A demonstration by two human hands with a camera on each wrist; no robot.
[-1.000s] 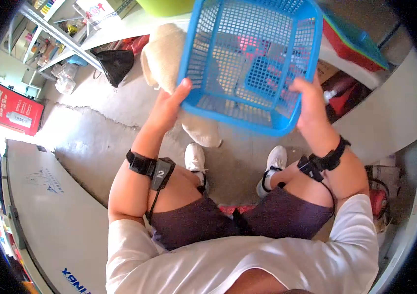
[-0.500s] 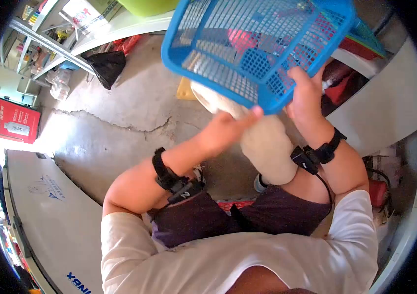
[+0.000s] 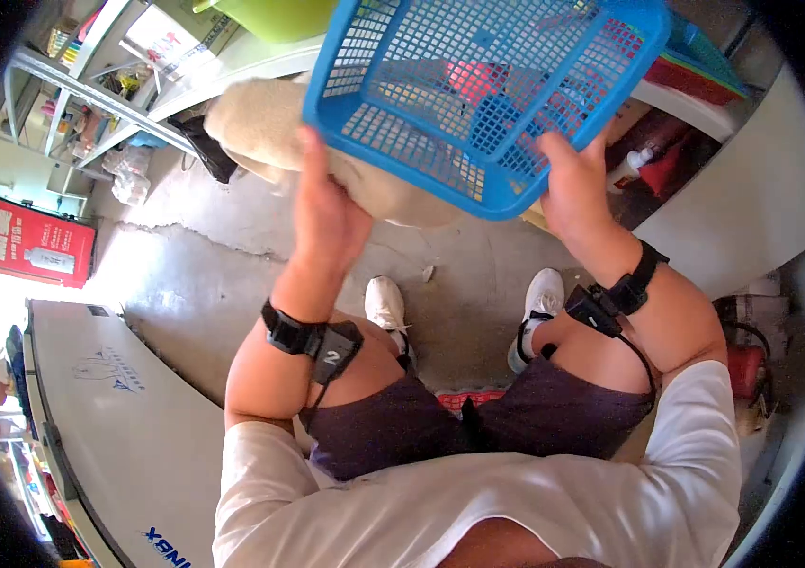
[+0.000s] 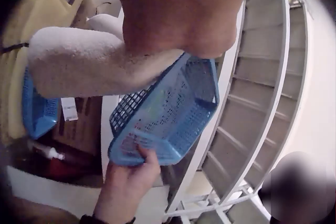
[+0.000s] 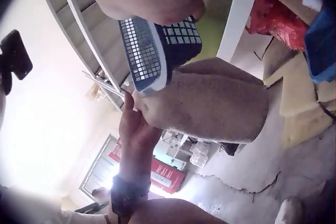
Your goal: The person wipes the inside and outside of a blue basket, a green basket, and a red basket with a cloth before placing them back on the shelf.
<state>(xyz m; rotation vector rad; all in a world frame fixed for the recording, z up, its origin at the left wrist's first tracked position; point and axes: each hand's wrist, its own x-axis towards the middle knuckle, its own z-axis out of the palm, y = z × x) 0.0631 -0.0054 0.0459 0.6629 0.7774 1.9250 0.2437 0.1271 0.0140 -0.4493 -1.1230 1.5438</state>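
Note:
A blue mesh basket (image 3: 478, 180) is held up, tilted, at the top of the head view. My right hand (image 3: 581, 194) grips its lower right corner, thumb over the rim; the left wrist view shows this hand (image 4: 128, 182) too. At the basket's left corner is my left hand (image 3: 327, 218), thumb up beside the rim. It holds a thick beige cloth (image 3: 265, 123), which reaches left and passes under the basket. In the right wrist view the cloth (image 5: 210, 103) lies across the left hand's fingers (image 5: 137, 129) and hides their tips.
A white table edge (image 3: 223, 76) curves behind, bearing a green basin (image 3: 279, 17). Metal shelves (image 3: 90, 90) stand at the left, above a red box (image 3: 28, 241). Stacked coloured baskets (image 3: 701, 71) are at the upper right. White curved panels flank both sides; the floor is cracked.
The left hand moved right, beneath the basket, then back left to its corner. The cloth swung down toward the right knee and now stretches out left. The right hand kept its hold while the basket's tilt changed.

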